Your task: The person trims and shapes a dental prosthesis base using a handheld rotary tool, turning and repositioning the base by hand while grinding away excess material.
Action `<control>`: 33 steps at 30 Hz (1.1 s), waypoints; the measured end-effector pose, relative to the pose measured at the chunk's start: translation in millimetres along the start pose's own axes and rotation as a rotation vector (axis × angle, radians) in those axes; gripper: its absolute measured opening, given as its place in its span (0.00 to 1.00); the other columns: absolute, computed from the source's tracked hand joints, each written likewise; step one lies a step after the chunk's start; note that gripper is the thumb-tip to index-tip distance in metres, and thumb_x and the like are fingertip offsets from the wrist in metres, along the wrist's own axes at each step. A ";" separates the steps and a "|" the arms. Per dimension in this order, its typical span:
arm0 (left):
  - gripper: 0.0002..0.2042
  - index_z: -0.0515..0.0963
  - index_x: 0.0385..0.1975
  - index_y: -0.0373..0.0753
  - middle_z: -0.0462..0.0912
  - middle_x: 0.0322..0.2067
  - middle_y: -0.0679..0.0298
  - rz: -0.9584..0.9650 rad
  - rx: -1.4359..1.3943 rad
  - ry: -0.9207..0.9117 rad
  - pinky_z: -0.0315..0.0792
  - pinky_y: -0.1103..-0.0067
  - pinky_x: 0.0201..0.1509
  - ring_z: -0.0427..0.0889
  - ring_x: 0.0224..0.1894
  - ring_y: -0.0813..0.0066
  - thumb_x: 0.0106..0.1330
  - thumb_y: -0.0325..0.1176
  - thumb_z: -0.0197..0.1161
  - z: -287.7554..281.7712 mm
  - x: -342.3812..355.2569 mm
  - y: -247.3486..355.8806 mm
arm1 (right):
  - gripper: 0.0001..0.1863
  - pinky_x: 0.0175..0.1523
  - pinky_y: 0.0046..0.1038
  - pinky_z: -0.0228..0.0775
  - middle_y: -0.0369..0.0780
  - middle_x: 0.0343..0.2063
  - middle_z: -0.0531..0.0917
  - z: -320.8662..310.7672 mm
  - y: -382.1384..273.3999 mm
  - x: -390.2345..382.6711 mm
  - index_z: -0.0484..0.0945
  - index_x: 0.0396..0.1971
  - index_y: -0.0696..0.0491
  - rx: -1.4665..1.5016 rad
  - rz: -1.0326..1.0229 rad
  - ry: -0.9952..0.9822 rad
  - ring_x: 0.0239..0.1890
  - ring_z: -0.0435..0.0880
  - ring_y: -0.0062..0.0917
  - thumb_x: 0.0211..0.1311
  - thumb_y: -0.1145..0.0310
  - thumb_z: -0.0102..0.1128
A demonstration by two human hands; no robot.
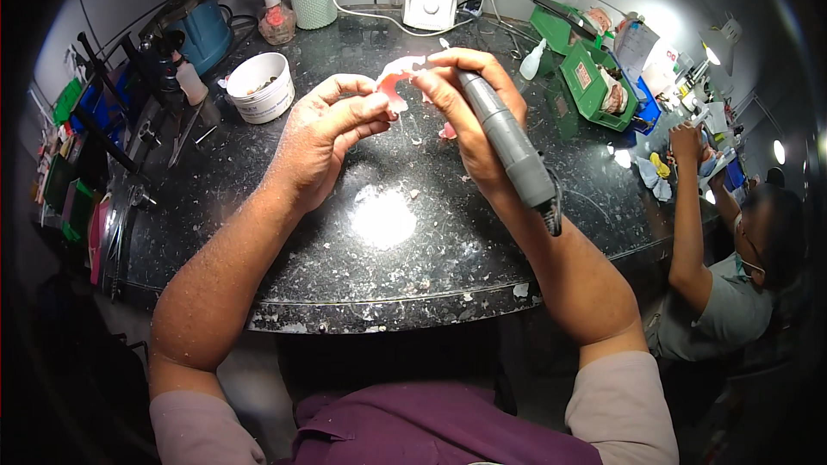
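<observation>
two bare hands meet above a dark, speckled workbench, seen from overhead through a round fisheye view whose rim fades to black. the left hand pinches a thin, curved pink piece between thumb and forefinger; its fingertips cover the near end, so the full outline is hidden. the piece is in the air over the middle of the bench, between the hands. the right hand is closed around a thick grey handpiece, its cord end slanting down over the wrist. the fingers hide the front of this tool, and a small pale tip shows just past them. the right thumb and forefinger reach the pink piece's far side, but whether they press on it cannot be told. a small pink lump, partly behind the right hand, is too indistinct to name. further left stands a white tub, its contents unclear. at the right, near green cases, a co-worker is partly lost in the shadowed rim; what they handle is too small to make out.
</observation>
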State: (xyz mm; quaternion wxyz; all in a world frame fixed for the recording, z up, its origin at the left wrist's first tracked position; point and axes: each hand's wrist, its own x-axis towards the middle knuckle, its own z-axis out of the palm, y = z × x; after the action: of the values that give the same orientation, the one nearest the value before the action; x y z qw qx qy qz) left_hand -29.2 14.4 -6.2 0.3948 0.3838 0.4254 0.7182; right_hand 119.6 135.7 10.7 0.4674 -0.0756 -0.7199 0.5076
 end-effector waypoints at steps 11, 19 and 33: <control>0.16 0.69 0.52 0.40 0.78 0.50 0.60 -0.015 -0.103 -0.024 0.69 0.75 0.59 0.77 0.54 0.75 0.67 0.32 0.63 9.0 -4.0 -5.4 | 0.14 0.53 0.24 0.76 0.39 0.40 0.83 4.1 11.3 -1.7 0.74 0.47 0.56 0.160 -0.006 -0.121 0.44 0.83 0.20 0.62 0.76 0.64; 0.12 0.74 0.46 0.44 0.78 0.45 0.71 -0.038 -0.063 -0.039 0.63 0.80 0.51 0.73 0.49 0.83 0.66 0.34 0.66 11.3 -5.8 -10.5 | 0.15 0.50 0.23 0.76 0.41 0.38 0.84 0.6 19.3 1.3 0.74 0.46 0.55 0.274 0.066 -0.105 0.43 0.83 0.22 0.61 0.78 0.64; 0.17 0.73 0.53 0.41 0.79 0.50 0.64 0.181 0.203 0.055 0.68 0.77 0.55 0.77 0.53 0.76 0.66 0.32 0.64 4.3 0.4 -4.2 | 0.13 0.48 0.22 0.75 0.38 0.35 0.83 -10.1 7.1 9.2 0.76 0.44 0.56 0.095 0.080 -0.070 0.39 0.83 0.19 0.60 0.77 0.65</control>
State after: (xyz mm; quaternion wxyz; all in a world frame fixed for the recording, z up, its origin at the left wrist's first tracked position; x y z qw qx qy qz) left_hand -24.5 17.4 -8.5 0.2756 0.4386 0.4701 0.7146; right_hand 119.5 151.1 11.0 0.4244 -0.0645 -0.7073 0.5617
